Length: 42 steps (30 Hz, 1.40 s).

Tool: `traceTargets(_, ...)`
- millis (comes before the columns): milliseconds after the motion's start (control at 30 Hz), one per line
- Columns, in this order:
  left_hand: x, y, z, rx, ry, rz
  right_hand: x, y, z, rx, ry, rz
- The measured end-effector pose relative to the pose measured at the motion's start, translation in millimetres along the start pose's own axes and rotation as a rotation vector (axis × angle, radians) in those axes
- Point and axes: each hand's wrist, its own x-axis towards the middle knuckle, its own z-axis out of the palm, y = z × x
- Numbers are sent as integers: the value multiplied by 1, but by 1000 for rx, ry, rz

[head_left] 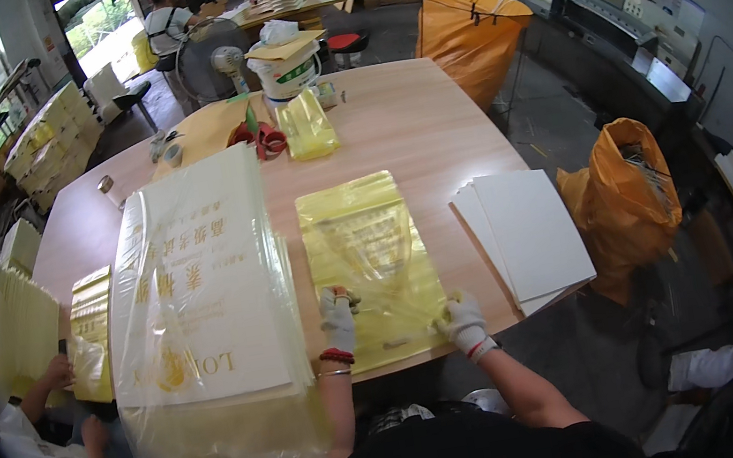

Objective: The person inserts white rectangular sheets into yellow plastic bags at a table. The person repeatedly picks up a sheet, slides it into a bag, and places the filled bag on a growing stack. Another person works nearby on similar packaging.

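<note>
A yellow translucent plastic bag (363, 239) lies flat on the table in front of me. My left hand (338, 320), in a pale work glove, is closed at the bag's lower left side with its fingers curled. Gloved as well, my right hand (466, 324) pinches the lower right corner, and creases run across the film between the hands. Left of the bag is a tall stack of printed white sheets (207, 300) in clear plastic, overhanging the table's near edge. A pile of blank white boards (533, 232) lies at the right.
Folded yellow bags (309, 128), red-handled scissors (263, 140), a white bucket (287, 75) and a tape roll (173, 154) sit toward the far side. Orange sacks (623, 200) stand right of the table. A co-worker's hand (58, 372) is at the left, near yellow packages (94, 331).
</note>
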Motion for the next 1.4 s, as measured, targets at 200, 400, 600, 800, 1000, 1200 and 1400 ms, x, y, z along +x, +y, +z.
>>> traceTargets(200,-23,52,47,172,-399,81,35,-56,47,466,-10,-135)
traceTargets(400,-38,81,59,513,-465,313,25,-49,-39,598,-597,2)
traceTargets(600,-74,102,51,871,-248,824,-3,143,-100,-483,-341,98)
traceTargets(800,-127,97,63,498,-392,1100,-20,205,-110,78,126,205)
traceTargets(1000,-156,-16,137,-166,-802,-711,-37,159,-122,-360,164,34)
traceTargets(1200,-133,-70,108,482,-1022,-317,-86,57,-162,658,-198,81)
traceTargets(1400,-191,3,104,1147,-880,592,-125,51,-125,1332,-46,858)
